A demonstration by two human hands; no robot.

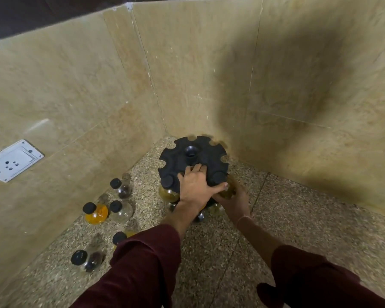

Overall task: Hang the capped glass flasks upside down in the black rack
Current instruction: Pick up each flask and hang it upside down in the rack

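Centre frame: left hand [195,185] lay flat, fingers spread, on the black rack [200,144]; right hand [235,202], lower right, cupped a blurred amber flask [229,188], axis vertical, under the rim.

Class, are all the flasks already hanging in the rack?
No, several capped flasks sit on the counter, left of the rack.

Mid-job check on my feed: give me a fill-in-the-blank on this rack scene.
The left hand presses flat on the black ____.
The right hand grips a yellowish flask; ____ more flasks stand on the counter.
The brightest counter flask holds ____ contents.
Missing: rack; five; orange.
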